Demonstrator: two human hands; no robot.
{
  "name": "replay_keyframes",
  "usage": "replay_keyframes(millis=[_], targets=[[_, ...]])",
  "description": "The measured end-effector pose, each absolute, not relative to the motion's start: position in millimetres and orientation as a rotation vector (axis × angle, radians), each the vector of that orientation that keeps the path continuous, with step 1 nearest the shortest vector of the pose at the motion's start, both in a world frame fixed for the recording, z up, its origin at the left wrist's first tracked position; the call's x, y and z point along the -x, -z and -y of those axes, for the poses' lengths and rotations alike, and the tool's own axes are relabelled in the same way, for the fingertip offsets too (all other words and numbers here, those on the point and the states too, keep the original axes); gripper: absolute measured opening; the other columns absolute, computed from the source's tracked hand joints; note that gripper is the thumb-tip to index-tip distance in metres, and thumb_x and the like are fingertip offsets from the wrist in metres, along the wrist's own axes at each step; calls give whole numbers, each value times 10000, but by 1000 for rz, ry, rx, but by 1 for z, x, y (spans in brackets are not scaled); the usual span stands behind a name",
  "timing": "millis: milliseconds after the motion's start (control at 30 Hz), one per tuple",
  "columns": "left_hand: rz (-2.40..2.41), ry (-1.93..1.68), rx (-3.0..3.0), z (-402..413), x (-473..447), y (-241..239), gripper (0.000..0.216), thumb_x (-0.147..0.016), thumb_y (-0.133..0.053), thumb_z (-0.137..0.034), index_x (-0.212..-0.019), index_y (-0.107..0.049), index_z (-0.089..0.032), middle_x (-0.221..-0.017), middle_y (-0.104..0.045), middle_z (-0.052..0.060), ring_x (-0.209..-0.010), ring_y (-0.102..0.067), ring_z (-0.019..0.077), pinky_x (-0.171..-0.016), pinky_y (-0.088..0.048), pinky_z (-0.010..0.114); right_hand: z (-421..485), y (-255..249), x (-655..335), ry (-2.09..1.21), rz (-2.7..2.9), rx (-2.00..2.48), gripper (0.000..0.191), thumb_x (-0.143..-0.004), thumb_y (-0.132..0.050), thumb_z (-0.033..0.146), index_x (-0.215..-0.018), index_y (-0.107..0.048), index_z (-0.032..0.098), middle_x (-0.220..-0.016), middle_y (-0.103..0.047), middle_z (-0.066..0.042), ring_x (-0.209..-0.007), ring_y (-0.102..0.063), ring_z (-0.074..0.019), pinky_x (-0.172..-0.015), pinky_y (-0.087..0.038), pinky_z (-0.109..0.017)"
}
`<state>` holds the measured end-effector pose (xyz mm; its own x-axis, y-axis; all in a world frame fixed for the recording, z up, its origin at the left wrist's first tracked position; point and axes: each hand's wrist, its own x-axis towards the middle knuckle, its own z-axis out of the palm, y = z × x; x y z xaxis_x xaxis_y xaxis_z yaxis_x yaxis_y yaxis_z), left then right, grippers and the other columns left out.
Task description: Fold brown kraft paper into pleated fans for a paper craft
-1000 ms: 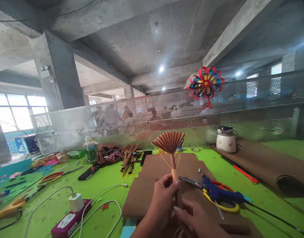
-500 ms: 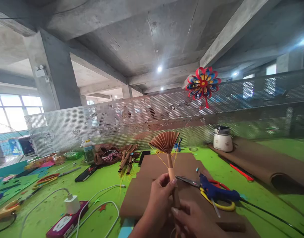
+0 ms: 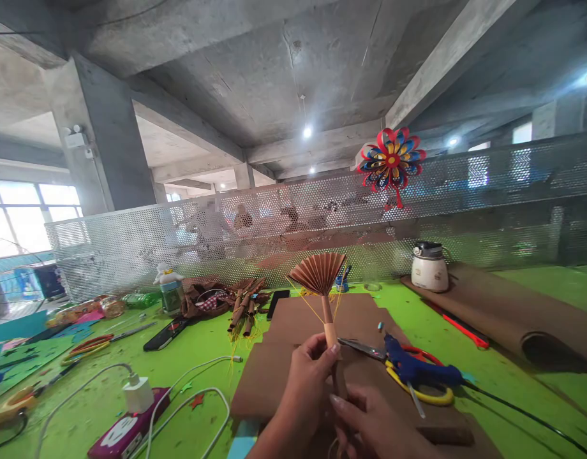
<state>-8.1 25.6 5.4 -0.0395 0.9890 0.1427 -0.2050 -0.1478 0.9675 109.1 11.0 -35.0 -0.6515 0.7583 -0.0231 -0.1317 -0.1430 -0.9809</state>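
Note:
A brown pleated paper fan (image 3: 319, 273) on a rolled paper handle stands upright in front of me, with yellow threads running from its outer corners down to the handle. My left hand (image 3: 309, 370) is closed around the handle, thumb on the lighter band. Lower down, my right hand (image 3: 365, 414) grips the handle's bottom end between thumb and fingers; part of that hand is cut off by the frame. Beneath both hands lie brown paper sheets (image 3: 269, 376). Scissors (image 3: 418, 382) with yellow and red handles lie to the right, under a blue glue gun (image 3: 403, 360).
Left of me are a purple power strip (image 3: 131, 421) with a white charger, a phone (image 3: 166, 335) and another pair of scissors (image 3: 99, 344). Rolled brown bundles (image 3: 248, 309) lie farther back. A white jar (image 3: 430, 271) and a paper roll (image 3: 523, 319) stand right, before a perforated screen (image 3: 217, 236).
Both hands keep their hold on the paper fan's handle, nearly still. The view has shifted very slightly.

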Motion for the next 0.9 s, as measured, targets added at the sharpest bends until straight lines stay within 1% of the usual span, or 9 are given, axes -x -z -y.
replay_keyframes(millis=[167, 300, 467, 600, 767, 900], targets=[[-985, -1420, -1129, -27, 8, -4, 395, -602, -769, -355, -898, -679, -108, -776, -645, 58, -717, -566, 166, -658, -425, 252, -10, 33, -111, -1819, 1536, 699, 577, -627, -616, 677, -793, -504, 136, -501, -489, 52, -355, -417, -33, -372, -327, -159], [-996, -1419, -1107, -27, 8, -5, 397, -590, -776, -357, -886, -679, -111, -752, -638, 49, -689, -556, 156, -649, -428, 252, -11, 35, -110, -1843, 1526, 664, 569, -665, -571, 691, -773, -484, 140, -509, -504, 42, -353, -423, -30, -368, -338, -154], [-997, -1422, -1098, -25, 7, -7, 387, -582, -783, -349, -872, -681, -114, -770, -643, 46, -705, -561, 154, -671, -432, 251, -14, 43, -108, -1857, 1493, 667, 572, -679, -550, 698, -787, -484, 141, -484, -501, 48, -330, -419, -41, -336, -318, -159], [-969, -1403, -1061, -26, 8, -6, 400, -577, -789, -343, -887, -682, -114, -751, -635, 40, -678, -554, 144, -662, -430, 252, -15, 46, -107, -1860, 1501, 674, 561, -691, -548, 689, -779, -480, 139, -513, -525, 34, -356, -447, -42, -359, -322, -158], [-961, -1381, -1042, -27, 8, -4, 432, -554, -799, -361, -890, -687, -114, -761, -640, 52, -700, -565, 160, -660, -428, 253, -15, 46, -108, -1848, 1515, 680, 584, -683, -535, 706, -814, -484, 139, -493, -511, 44, -358, -437, -44, -359, -295, -154], [-968, -1392, -1056, -26, 8, -4, 442, -563, -794, -372, -902, -681, -112, -758, -633, 51, -700, -559, 156, -638, -415, 239, -15, 44, -108, -1793, 1559, 700, 583, -691, -523, 709, -799, -492, 137, -488, -506, 41, -354, -429, -43, -364, -295, -160]])
